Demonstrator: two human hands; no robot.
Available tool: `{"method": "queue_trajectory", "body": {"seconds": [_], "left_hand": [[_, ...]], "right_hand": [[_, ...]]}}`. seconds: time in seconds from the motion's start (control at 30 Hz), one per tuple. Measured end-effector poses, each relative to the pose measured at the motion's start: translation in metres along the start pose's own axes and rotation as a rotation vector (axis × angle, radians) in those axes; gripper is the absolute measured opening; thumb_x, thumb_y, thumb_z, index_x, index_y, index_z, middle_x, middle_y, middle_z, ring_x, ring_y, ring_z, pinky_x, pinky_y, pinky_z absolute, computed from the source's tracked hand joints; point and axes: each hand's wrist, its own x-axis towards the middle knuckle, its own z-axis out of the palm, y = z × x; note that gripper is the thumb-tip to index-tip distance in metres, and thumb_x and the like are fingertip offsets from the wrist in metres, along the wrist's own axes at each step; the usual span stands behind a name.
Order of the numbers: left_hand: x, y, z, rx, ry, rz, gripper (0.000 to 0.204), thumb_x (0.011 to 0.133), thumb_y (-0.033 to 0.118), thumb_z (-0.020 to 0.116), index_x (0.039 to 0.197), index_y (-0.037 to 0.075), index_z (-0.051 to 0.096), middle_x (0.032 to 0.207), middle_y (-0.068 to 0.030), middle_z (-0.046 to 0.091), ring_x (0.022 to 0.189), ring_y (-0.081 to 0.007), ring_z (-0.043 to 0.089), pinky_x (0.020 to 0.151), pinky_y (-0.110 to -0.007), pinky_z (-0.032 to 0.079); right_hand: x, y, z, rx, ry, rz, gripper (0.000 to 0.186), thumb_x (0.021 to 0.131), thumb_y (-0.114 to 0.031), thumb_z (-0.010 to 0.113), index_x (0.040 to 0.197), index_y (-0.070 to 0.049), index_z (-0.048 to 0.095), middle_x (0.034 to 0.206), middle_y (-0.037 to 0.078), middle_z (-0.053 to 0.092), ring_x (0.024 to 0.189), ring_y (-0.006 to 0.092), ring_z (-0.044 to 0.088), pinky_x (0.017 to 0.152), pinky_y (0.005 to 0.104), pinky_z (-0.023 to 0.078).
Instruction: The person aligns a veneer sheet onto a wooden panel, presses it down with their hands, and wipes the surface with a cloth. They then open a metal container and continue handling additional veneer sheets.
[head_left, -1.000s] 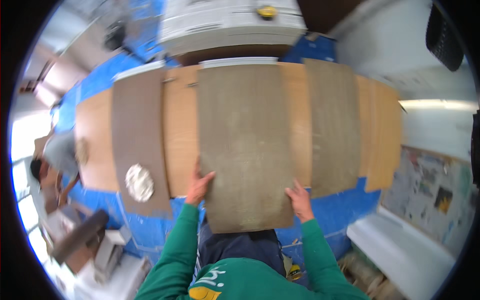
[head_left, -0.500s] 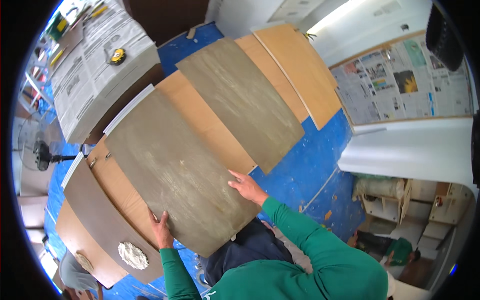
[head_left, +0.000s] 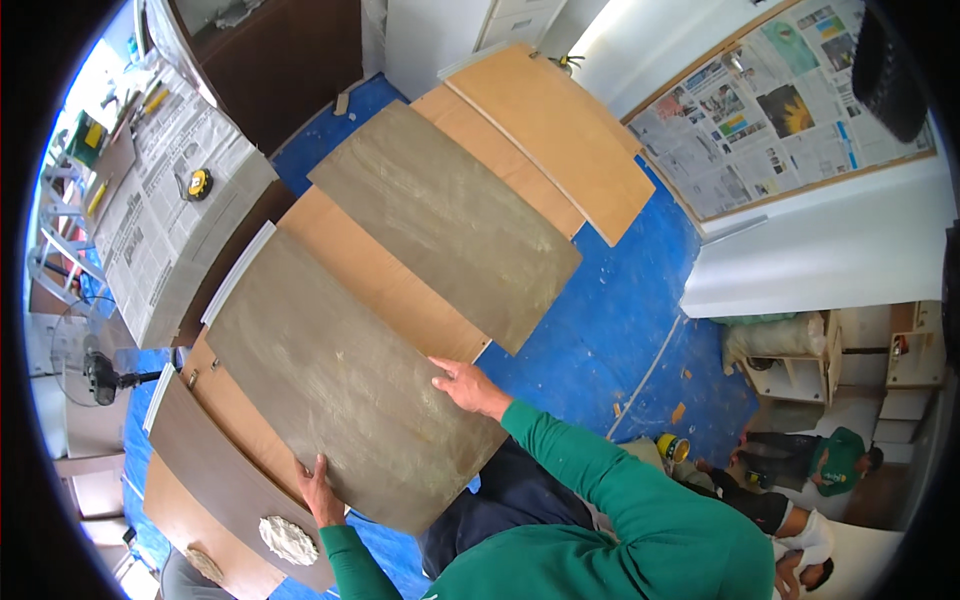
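Observation:
A grey-brown laminate sheet (head_left: 340,370) with pale, yellowish smears lies in front of me, reaching to my lap. My left hand (head_left: 320,492) grips its left edge near the close end, the thumb and a finger showing. On the opposite edge, my right hand (head_left: 470,388) holds on with its index finger and thumb over the surface; the other fingers are partly hidden. Orange-brown boards (head_left: 420,310) show beside and beyond the sheet. Farther off lies a second smeared laminate sheet (head_left: 450,220). To the left, a darker brown panel (head_left: 215,450) carries a whitish lump of paste (head_left: 288,541).
A newspaper-covered bench (head_left: 170,220) at the far left holds a tape measure (head_left: 198,184) and tools. A fan (head_left: 100,378) stands below it. Blue sheeting (head_left: 600,330) covers the floor. A light wooden board (head_left: 560,140) lies at the back. Two people (head_left: 840,460) are at the lower right.
My view has shifted, so the panels sit differently in it. Both hands stay on the laminate sheet's edges. A second person and a yellow-rimmed tin now show at the lower right.

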Motion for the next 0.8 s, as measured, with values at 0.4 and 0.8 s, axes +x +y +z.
{"method": "queue_trajectory", "body": {"seconds": [0.4, 0.8], "left_hand": [[-0.049, 0.049, 0.021, 0.054, 0.143, -0.100, 0.066, 0.101, 0.009, 0.076, 0.160, -0.003, 0.048, 0.147, -0.0132, 0.063, 0.129, -0.0248, 0.064, 0.108, -0.038, 0.054], [-0.025, 0.011, 0.007, -0.038, 0.088, -0.044, 0.066, 0.099, 0.005, 0.077, 0.159, 0.000, 0.051, 0.143, -0.0145, 0.069, 0.126, -0.0259, 0.068, 0.106, -0.041, 0.057]], "right_hand": [[-0.025, -0.010, -0.015, -0.045, 0.031, -0.129, 0.060, 0.106, -0.026, 0.068, 0.160, -0.002, 0.055, 0.152, 0.031, 0.063, 0.143, 0.0396, 0.063, 0.120, 0.0426, 0.048], [-0.011, 0.013, -0.010, 0.117, 0.017, -0.054, 0.067, 0.104, -0.014, 0.068, 0.166, 0.002, 0.046, 0.158, 0.027, 0.061, 0.148, 0.0357, 0.058, 0.122, 0.0406, 0.046]]}}
